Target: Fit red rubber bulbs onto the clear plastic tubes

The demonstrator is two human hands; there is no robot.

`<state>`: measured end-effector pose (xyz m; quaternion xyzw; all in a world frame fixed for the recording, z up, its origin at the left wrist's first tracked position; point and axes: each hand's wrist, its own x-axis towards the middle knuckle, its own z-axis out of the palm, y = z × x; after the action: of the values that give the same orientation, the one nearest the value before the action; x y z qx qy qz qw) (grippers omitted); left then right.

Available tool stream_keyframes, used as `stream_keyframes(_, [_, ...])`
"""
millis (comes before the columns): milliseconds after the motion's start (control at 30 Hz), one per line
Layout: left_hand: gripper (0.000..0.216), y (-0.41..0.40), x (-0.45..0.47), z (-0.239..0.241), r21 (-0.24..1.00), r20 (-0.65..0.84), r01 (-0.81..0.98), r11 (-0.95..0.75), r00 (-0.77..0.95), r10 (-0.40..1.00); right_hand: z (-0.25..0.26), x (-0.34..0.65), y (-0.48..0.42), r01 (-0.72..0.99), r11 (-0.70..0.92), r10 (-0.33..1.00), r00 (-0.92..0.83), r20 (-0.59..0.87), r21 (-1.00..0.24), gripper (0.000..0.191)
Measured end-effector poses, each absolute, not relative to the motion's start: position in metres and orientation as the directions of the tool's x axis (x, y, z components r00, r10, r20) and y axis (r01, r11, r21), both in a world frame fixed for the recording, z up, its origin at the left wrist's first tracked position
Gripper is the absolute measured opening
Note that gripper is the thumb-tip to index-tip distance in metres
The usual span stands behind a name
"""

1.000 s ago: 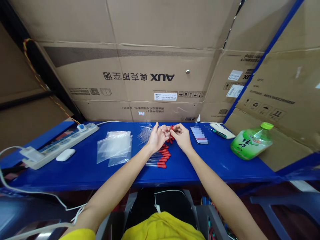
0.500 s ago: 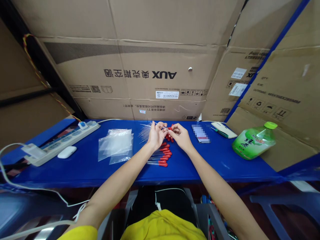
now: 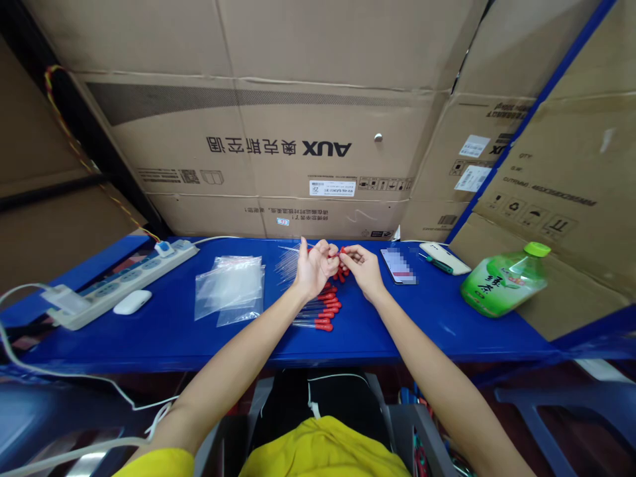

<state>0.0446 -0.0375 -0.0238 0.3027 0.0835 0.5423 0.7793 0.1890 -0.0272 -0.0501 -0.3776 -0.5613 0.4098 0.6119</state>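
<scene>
My left hand (image 3: 314, 270) is closed, its fingers curled around a glass dropper tube (image 3: 289, 248) whose tip sticks out to the left. My right hand (image 3: 365, 270) pinches a small red rubber bulb (image 3: 342, 251) between thumb and fingertips, right beside the left fingers. Whether bulb and tube are joined is hidden by the fingers. Below the hands, several droppers with red bulbs (image 3: 325, 321) lie in a row, bulbs to the right. Behind my left hand lies a bundle of bare glass tubes (image 3: 287, 266). More loose red bulbs (image 3: 340, 274) show between the hands.
Clear plastic bags (image 3: 231, 291) lie left on the blue table (image 3: 173, 331), near a white earbud case (image 3: 132, 302) and a power strip (image 3: 129, 285). To the right are a phone (image 3: 399, 266), a green-handled tool (image 3: 440, 265) and a green tea bottle (image 3: 504, 281). Cardboard (image 3: 278, 172) walls the back.
My left fingers have curled in more tightly. My right hand has shifted slightly, and a red bulb now shows at its fingertips, where the glass tube showed before.
</scene>
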Motion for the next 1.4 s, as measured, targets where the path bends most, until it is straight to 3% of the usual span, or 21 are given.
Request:
stream_keyframes(167, [0.049,-0.038,0.042,-0.022,0.494,0.218,-0.845,0.206,0.35,0.911,-0.047,0.188,-0.03,-0.075,0.378,0.926,0.004,0.378,-0.923,0.034])
stream_keyframes(367, [0.046,-0.033,0.03,-0.018,0.412,0.193,-0.894,0.175,0.273,0.942,-0.048,0.191,-0.033,0.071,0.454,0.891,-0.041,0.452,-0.888,0.03])
stream_keyframes(733, [0.044,-0.035,0.033,-0.017,0.397,0.178,-0.893,0.212,0.301,0.937,-0.052,0.185,-0.04,0.156,0.524,0.849,-0.169,0.5,-0.837,0.026])
stream_keyframes(900, [0.048,-0.036,0.034,-0.016,0.434,0.21,-0.875,0.215,0.331,0.92,-0.053,0.183,-0.042,0.155,0.542,0.838,-0.162,0.52,-0.826,0.029])
stream_keyframes(1400, [0.042,-0.038,0.041,-0.012,0.538,0.124,-0.822,0.187,0.296,0.947,-0.052,0.18,-0.048,0.199,0.584,0.811,-0.091,0.579,-0.787,0.026])
